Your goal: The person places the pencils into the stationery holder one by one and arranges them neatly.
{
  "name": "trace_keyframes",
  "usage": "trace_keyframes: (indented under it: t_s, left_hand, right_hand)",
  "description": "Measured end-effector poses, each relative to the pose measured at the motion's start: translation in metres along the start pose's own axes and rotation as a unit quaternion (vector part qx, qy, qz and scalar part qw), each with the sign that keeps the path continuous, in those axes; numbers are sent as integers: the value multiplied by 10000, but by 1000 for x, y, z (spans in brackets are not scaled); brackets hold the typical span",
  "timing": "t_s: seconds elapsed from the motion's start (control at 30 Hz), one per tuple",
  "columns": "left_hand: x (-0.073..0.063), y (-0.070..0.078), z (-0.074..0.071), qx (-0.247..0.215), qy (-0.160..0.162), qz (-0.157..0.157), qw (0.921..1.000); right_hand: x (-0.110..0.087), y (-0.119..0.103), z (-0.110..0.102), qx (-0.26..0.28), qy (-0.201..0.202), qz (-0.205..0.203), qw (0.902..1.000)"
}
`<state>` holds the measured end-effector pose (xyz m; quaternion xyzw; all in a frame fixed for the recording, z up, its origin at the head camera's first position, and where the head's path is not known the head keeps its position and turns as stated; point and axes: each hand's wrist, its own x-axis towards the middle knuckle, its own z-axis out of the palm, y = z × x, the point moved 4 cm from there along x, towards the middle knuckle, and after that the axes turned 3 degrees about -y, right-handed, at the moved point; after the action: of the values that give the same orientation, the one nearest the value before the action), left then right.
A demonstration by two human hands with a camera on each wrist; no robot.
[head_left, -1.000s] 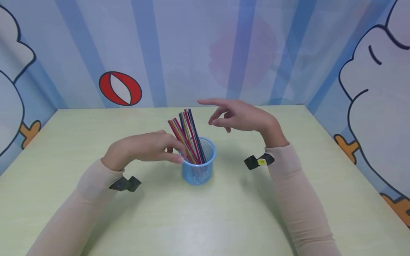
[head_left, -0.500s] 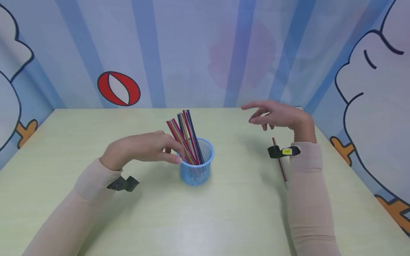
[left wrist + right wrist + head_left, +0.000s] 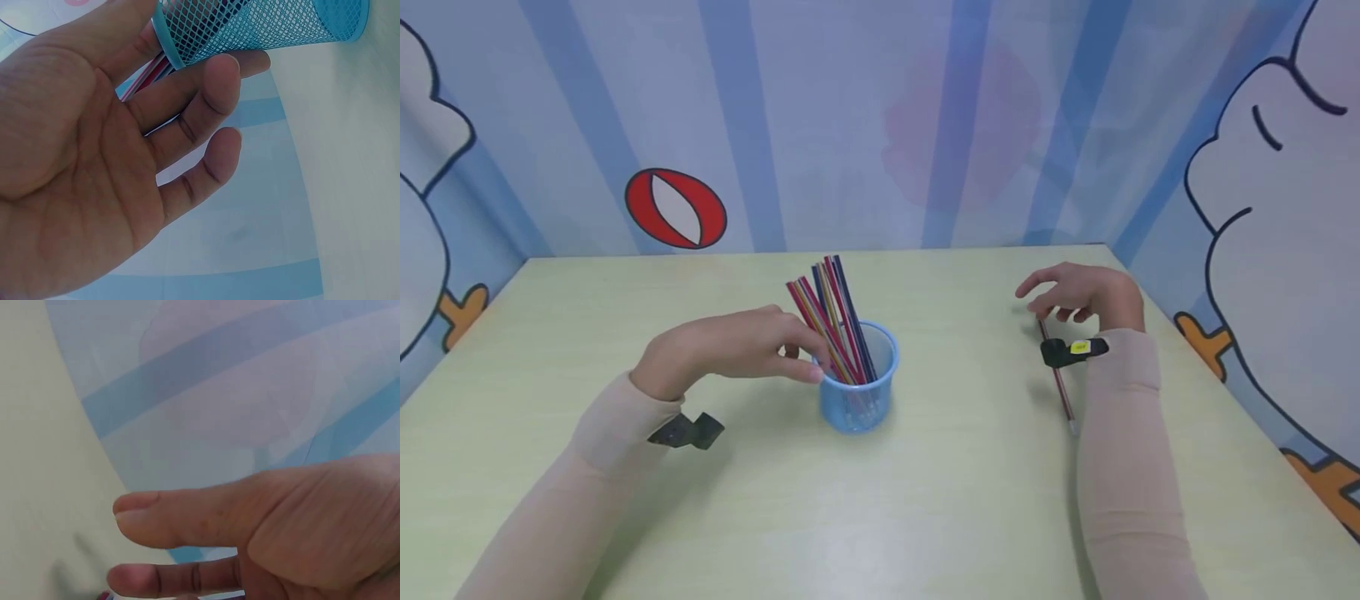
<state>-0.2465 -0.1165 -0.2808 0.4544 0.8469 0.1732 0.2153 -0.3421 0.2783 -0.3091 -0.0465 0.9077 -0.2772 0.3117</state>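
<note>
A light-blue mesh pencil cup [image 3: 856, 410] stands upright near the middle of the table, with a bunch of coloured pencils [image 3: 826, 325] leaning left in it. My left hand [image 3: 737, 346] holds the cup by its left rim; in the left wrist view, fingers lie along the outside of the mesh cup [image 3: 269, 25]. On the right lies a single dark-red pencil [image 3: 1061, 387] with a whitish near end. Over its far end is my right hand [image 3: 1082, 293], fingers loosely bent. In the right wrist view this hand [image 3: 300, 525] has thumb and finger apart, nothing between them.
The pale table [image 3: 880, 517] reaches back to a blue striped backdrop [image 3: 865, 125] printed with a red-and-white ball [image 3: 676, 208]. Printed panels stand along both sides. Each sleeve carries a small black wrist camera [image 3: 688, 431].
My right hand has moved right, away from above the cup, then down towards the lone pencil, which has come into view beside the arm. The left hand stays at the cup.
</note>
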Motion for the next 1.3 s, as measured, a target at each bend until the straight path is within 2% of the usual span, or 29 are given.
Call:
trace_keyframes:
  t_s: [0.13, 0.27, 0.5, 0.63, 0.87, 1.03, 1.17, 1.3]
  left_hand:
    - [1, 0, -1, 21, 4, 16, 10000]
    - [2, 1, -3, 17, 5, 7, 10000]
    - [3, 2, -2, -27, 0, -23, 10000]
    - [4, 0, 0, -43, -17, 29, 10000]
    - [2, 0, 2, -25, -55, -70, 10000]
    - [0, 0, 1, -30, -33, -114, 9999]
    - [0, 0, 1, -63, -28, -126, 9999]
    - [0, 0, 1, -89, -20, -120, 9999]
  right_hand:
    - [8, 20, -1, 22, 71, 171, 9998]
    - [13, 27, -1, 3, 229, 228, 9995]
    - [19, 18, 7, -264, 571, 371, 9973]
    - [27, 10, 14, -432, 595, 259, 9970]
    - [43, -12, 29, -879, 343, -235, 9953]
    - [48, -36, 34, -988, 249, -903, 9907]
    - [45, -56, 33, -718, 273, -1543, 9850]
    - [35, -74, 29, -116, 505, -2071, 9769]
